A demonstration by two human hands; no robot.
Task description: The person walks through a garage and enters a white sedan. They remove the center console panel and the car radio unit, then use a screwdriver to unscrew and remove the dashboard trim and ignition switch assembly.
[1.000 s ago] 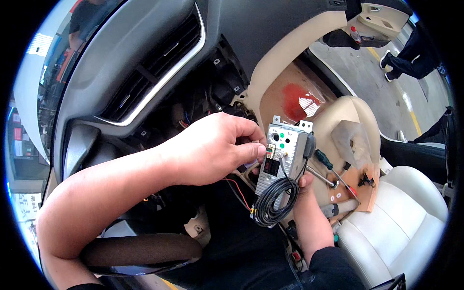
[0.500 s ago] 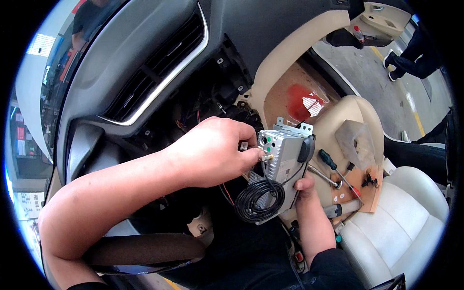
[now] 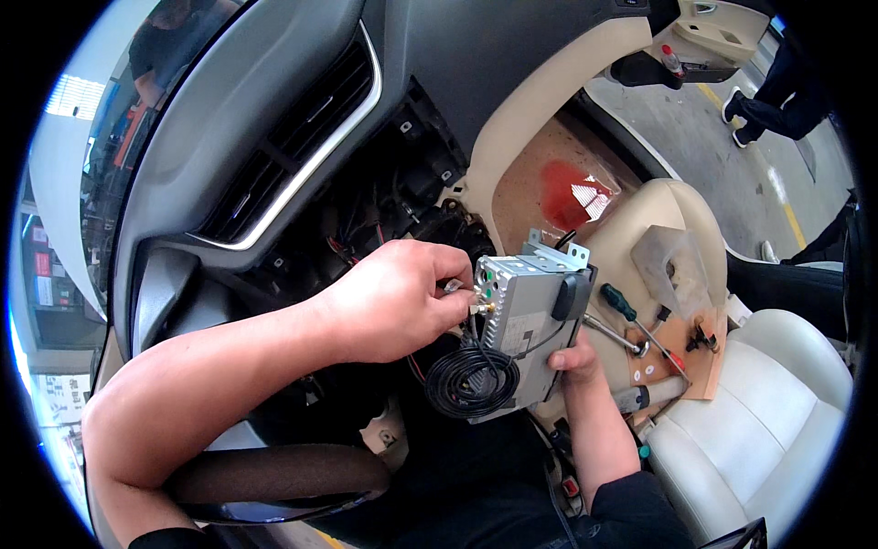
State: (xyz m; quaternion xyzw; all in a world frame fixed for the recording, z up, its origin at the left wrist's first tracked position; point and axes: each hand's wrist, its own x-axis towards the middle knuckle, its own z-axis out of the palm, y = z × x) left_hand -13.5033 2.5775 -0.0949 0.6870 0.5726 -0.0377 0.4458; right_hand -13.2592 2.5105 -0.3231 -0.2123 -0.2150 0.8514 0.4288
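My left hand (image 3: 402,302) pinches a small pale cable connector (image 3: 476,306) at the socketed end of a silver metal car head unit (image 3: 526,325). Around the unit's right edge, my right hand (image 3: 578,364) is wrapped, thumb on the casing. A coil of black cable (image 3: 471,380) hangs against the unit's lower left, and a black oblong piece (image 3: 569,297) rests on the casing. Metal brackets (image 3: 558,252) stand up at its far end. The fingertips of my left hand are partly hidden by the plug and cables.
An opened dashboard cavity (image 3: 412,201) with loose wires lies beyond. On the beige passenger seat (image 3: 677,215) are cardboard (image 3: 704,371), a green-handled screwdriver (image 3: 620,302), other tools and a plastic bag (image 3: 663,261). A bottle (image 3: 670,59) sits in the open door; a person's legs (image 3: 764,114) show outside.
The head unit has turned, showing more of its flat side, and its socketed end now faces more to the left. My left hand and the coil have moved left with it.
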